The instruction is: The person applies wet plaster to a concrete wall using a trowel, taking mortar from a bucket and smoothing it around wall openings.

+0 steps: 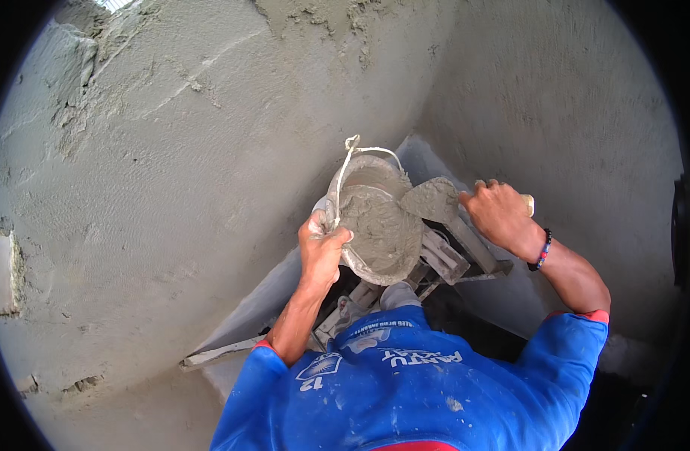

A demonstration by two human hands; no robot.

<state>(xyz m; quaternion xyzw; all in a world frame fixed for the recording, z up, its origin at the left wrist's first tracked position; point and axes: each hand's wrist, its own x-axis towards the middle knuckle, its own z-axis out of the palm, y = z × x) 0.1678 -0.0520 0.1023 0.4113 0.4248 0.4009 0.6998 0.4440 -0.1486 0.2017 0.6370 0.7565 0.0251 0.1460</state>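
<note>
My left hand [324, 246] grips the left rim of a bucket [343, 180], thumb over the edge. Wet grey mortar [378, 229] fills much of the bucket, which is tilted toward me. A rope handle [351, 144], knotted at its top, stands up over the far side. My right hand [499, 212] is closed round the handle of a trowel [433, 200]; the light-coloured end of that handle sticks out past my fist. Mortar covers the trowel's blade, whose tip is at the bucket's right rim.
A plastered wall [202, 165] rises on the left, rough with ridges near its top. Another plastered wall [563, 98] meets it in a corner. Wooden scaffold pieces [476, 248] lie below the bucket, around my feet. A pale recess [1, 274] shows at the far left.
</note>
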